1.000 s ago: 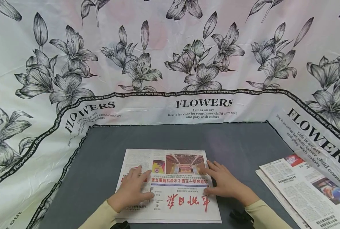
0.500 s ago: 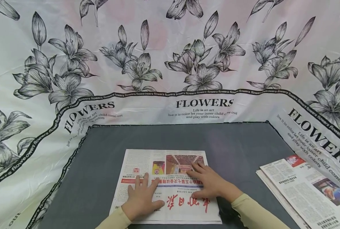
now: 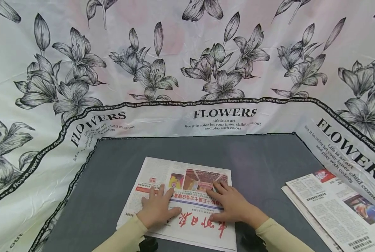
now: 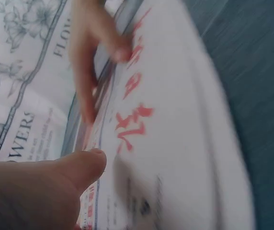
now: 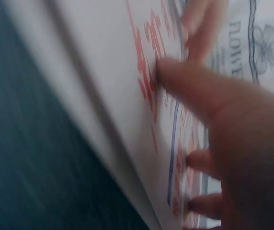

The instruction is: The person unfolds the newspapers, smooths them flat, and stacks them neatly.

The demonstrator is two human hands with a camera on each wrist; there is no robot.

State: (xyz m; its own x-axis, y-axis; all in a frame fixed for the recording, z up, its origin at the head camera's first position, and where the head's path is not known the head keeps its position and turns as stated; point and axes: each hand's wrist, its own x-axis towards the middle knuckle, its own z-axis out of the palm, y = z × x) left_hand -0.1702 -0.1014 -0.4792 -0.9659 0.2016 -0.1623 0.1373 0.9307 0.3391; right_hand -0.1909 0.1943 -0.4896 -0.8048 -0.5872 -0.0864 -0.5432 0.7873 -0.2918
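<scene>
A folded newspaper [image 3: 203, 232] with large red characters and two colour photos lies flat on the dark grey table, turned at a slight angle, its print upside down in the head view. My left hand [image 3: 157, 208] rests on its left half with fingers spread. On the right half lies my right hand [image 3: 234, 204], fingers also spread and fingertips at the larger photo. Both thumbs point inward over the sheet. In the left wrist view the left thumb [image 4: 86, 165] shows above the red print; the right wrist view shows the right thumb [image 5: 185, 84] on the paper, blurred.
A second stack of folded newspapers [image 3: 335, 206] lies at the table's right side. Behind and around the grey table [image 3: 257, 154] hangs a white cloth [image 3: 162, 120] printed with lilies and the word FLOWERS.
Both hands have shifted inward on the newspaper. Between half a second ago and now the newspaper has turned clockwise, its right side coming nearer the front edge.
</scene>
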